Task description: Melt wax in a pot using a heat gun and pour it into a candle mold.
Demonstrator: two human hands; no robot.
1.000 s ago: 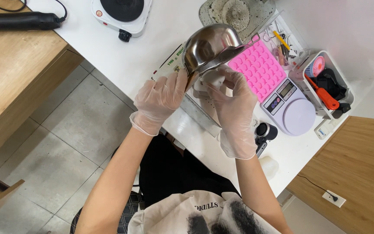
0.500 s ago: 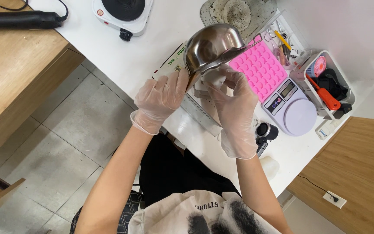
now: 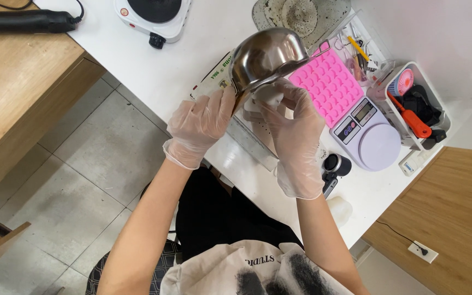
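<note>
Left hand (image 3: 200, 128) grips the tilted steel saucepan (image 3: 266, 57) by its handle, right hand (image 3: 296, 128) pinches a white wad (image 3: 271, 98) just below it – a loose grip could tip the pan onto the pink silicone mould (image 3: 329, 82) beside the right hand

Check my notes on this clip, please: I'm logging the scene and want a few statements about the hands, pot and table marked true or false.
1. Both hands wear clear gloves. True: left hand, right hand.
2. The steel pot rests flat on the hot plate. False: it is held tilted above the table, apart from the hot plate.
3. The pink mould lies beside the scale. True.
4. The left hand grips the pot at its handle end. True.
5. The scale has a bowl on it. False: its round platform is bare.
</note>
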